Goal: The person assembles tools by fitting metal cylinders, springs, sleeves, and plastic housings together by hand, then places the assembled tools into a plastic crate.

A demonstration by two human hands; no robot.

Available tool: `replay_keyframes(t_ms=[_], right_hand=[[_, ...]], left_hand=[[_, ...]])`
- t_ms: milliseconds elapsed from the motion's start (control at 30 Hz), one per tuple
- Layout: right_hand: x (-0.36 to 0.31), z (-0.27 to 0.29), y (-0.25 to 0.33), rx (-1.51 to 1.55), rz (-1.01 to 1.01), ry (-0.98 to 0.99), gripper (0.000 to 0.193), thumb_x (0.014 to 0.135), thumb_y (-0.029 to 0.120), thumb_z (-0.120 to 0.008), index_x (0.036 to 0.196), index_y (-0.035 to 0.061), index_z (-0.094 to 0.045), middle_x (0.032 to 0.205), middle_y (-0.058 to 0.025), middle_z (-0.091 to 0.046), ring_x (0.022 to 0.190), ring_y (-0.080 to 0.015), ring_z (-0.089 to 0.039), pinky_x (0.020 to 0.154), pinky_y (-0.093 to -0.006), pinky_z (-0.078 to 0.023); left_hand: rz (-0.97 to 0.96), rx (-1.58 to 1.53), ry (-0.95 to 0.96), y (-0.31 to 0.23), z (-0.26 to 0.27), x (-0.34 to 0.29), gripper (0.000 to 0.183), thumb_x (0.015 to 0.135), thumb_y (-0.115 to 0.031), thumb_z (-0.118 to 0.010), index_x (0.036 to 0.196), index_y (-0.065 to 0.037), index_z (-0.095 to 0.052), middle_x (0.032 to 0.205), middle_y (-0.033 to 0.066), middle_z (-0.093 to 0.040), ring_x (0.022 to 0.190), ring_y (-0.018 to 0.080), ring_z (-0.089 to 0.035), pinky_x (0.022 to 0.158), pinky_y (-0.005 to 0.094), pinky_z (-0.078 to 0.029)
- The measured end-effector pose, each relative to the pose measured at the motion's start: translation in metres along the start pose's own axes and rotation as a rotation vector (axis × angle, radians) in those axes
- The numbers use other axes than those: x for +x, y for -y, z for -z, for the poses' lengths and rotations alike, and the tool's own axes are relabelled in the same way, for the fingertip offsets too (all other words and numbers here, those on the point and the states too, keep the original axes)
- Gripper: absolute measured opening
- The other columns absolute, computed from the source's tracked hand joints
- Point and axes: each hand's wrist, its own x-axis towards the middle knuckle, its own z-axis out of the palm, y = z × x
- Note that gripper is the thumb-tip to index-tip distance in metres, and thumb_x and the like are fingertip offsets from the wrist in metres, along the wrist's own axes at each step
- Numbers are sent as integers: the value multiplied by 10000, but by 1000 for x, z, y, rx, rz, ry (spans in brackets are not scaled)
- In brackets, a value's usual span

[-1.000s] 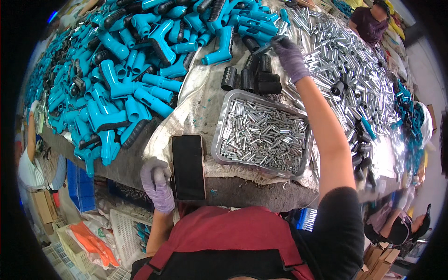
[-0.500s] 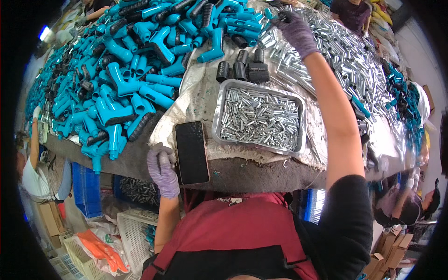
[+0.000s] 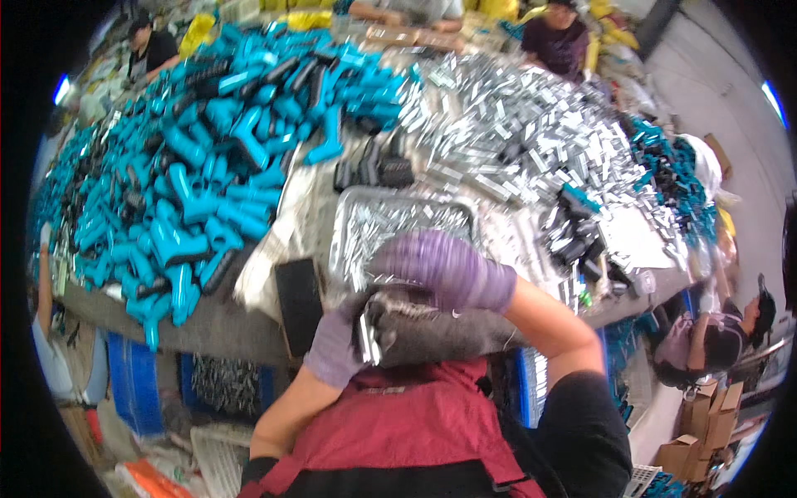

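My left hand [image 3: 334,344], in a purple-grey glove, is at the table's front edge beside a dark phone [image 3: 299,300]. It is closed around a short shiny metal tube [image 3: 368,334], which points down toward my apron. Just above it, my right hand [image 3: 452,270], gloved in purple, is blurred by motion and bent over the near side of a metal tray [image 3: 407,194]. Its fingertips are close to the left hand, and whether they hold anything is hidden. Small metal pins [image 3: 398,220] fill the tray.
Teal pistol-shaped housings [image 3: 199,203] are heaped at the left. Loose metal tubes [image 3: 531,124] spread over the back right. Black cylindrical parts [image 3: 378,168] stand behind the tray, with more black parts [image 3: 573,232] to its right. Other people sit around the table.
My right hand has come back from the tube pile to the near side of the tray. My left hand has moved right from beside the phone and now holds a tube. The view has shifted.
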Motion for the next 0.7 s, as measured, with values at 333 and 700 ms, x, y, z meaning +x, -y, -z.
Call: replay_keyframes(t_ms=[333,700], right_hand=[[-9,-42,-178,-170,-1176,182,506,801,496,-504,921,27,-653,918,-214,-627,903,-353,-595,815,-409,-456],[-17,-40,-189,-142,-1146,354,492,805,457,-451,1031,58,-629,1059,-177,-603,997,-334,-568,864,-400,-437]], left_hand=[[67,-252,86,16,-54,-29,270,819,-87,-531,1088,-60,-536,906,139,-582,849,287,-597,874,476,-476],[76,-186,-20,35,-44,-28,215,857,-169,-556,1064,-109,-556,911,123,-605,854,260,-607,795,496,-511]])
